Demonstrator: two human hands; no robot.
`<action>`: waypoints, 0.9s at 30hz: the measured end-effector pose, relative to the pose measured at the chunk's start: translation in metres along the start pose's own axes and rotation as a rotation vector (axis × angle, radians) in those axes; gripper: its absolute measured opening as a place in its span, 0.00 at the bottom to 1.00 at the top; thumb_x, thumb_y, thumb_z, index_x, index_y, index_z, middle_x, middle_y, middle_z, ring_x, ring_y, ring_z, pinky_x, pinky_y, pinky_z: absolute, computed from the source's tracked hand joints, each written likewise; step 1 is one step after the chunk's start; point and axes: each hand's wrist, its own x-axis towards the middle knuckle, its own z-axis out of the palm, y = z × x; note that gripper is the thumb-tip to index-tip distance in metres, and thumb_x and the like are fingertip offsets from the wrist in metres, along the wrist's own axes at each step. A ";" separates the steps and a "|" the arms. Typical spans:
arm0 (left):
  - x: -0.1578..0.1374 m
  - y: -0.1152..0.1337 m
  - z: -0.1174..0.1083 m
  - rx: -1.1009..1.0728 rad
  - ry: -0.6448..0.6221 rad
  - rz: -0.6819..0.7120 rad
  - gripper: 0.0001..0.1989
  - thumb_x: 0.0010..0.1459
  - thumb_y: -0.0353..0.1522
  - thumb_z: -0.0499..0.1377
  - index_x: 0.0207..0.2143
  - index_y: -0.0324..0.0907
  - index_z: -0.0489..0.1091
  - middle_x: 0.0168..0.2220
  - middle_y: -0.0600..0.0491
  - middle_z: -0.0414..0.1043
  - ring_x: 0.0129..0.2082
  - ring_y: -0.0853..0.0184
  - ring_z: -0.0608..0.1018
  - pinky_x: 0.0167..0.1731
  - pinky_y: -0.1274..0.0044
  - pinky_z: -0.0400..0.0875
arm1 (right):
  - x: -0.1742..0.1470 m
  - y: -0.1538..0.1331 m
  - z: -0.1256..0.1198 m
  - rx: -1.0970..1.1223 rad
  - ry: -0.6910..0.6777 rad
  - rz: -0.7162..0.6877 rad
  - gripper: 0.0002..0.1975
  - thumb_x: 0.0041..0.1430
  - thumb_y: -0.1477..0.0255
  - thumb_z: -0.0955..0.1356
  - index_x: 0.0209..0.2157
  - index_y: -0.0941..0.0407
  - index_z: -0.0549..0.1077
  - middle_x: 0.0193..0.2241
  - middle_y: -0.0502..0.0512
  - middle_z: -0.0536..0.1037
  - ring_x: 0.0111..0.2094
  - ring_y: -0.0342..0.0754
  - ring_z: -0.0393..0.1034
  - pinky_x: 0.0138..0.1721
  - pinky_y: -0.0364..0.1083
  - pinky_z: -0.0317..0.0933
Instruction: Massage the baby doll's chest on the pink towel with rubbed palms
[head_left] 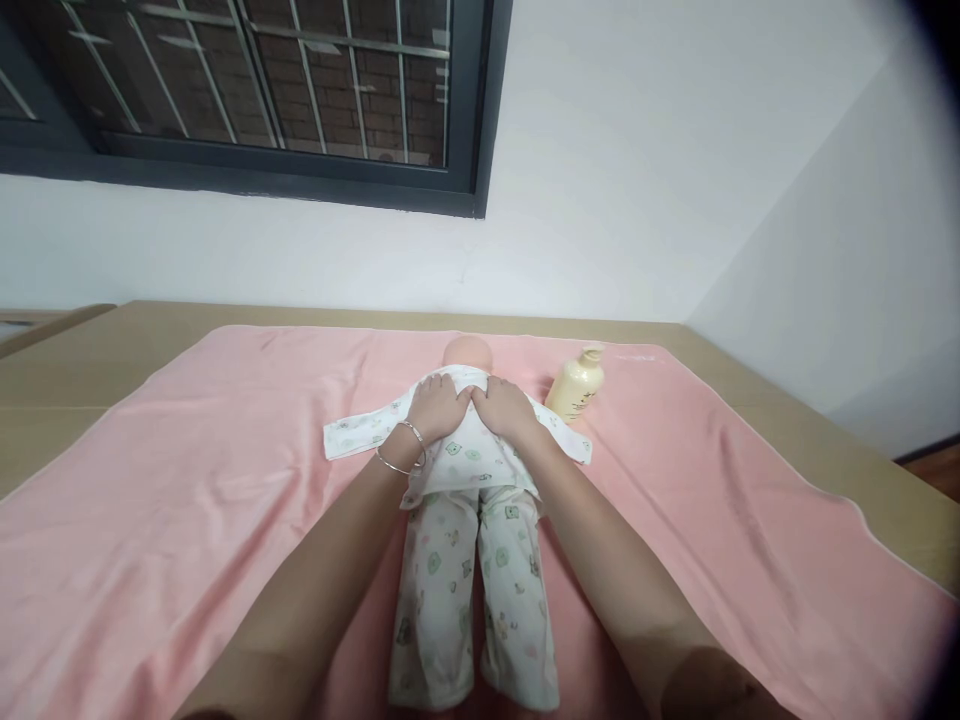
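Note:
A baby doll [469,352] lies on a pink sheet, its head at the far end. It wears a white patterned long-sleeved top [469,455] and matching trousers [439,590]. My left hand [436,405] rests flat on the upper left of the top, a silver bangle at its wrist. On the upper right, my right hand [504,405] lies flat as well. The two thumbs nearly meet at the middle of the doll's upper body. Both hands have their fingers stretched out and hold nothing. The doll's sleeves spread out to either side.
A pale yellow pump bottle [576,385] leans or lies on the sheet right of the doll's head. The creased pink sheet [210,480] covers most of a wooden table [795,415]. Behind it stand a white wall [600,200] and a dark-framed barred window [480,120].

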 end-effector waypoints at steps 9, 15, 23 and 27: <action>-0.003 0.004 -0.003 0.025 -0.008 0.006 0.25 0.69 0.41 0.40 0.50 0.32 0.67 0.53 0.35 0.71 0.55 0.52 0.72 0.53 0.67 0.62 | -0.001 0.000 0.000 -0.006 -0.006 0.003 0.27 0.67 0.61 0.54 0.50 0.67 0.70 0.49 0.72 0.75 0.51 0.61 0.69 0.50 0.51 0.57; -0.005 0.005 -0.003 0.040 0.013 -0.004 0.23 0.69 0.40 0.41 0.48 0.33 0.68 0.52 0.35 0.72 0.54 0.53 0.73 0.52 0.68 0.63 | -0.002 -0.001 0.000 -0.007 0.003 0.001 0.26 0.68 0.61 0.54 0.50 0.66 0.70 0.50 0.72 0.75 0.51 0.60 0.69 0.50 0.50 0.56; -0.005 0.003 -0.002 0.029 0.030 0.004 0.22 0.68 0.40 0.43 0.49 0.32 0.67 0.52 0.36 0.72 0.55 0.53 0.73 0.53 0.68 0.63 | -0.002 -0.001 0.002 -0.043 0.014 -0.002 0.26 0.69 0.61 0.53 0.50 0.66 0.70 0.50 0.72 0.75 0.51 0.60 0.68 0.51 0.51 0.55; -0.005 0.001 -0.003 -0.005 0.029 -0.011 0.22 0.67 0.40 0.44 0.49 0.33 0.68 0.51 0.36 0.73 0.54 0.53 0.73 0.51 0.69 0.63 | -0.005 -0.003 -0.001 -0.071 0.009 -0.027 0.29 0.70 0.59 0.51 0.52 0.66 0.69 0.52 0.73 0.72 0.54 0.62 0.66 0.54 0.54 0.54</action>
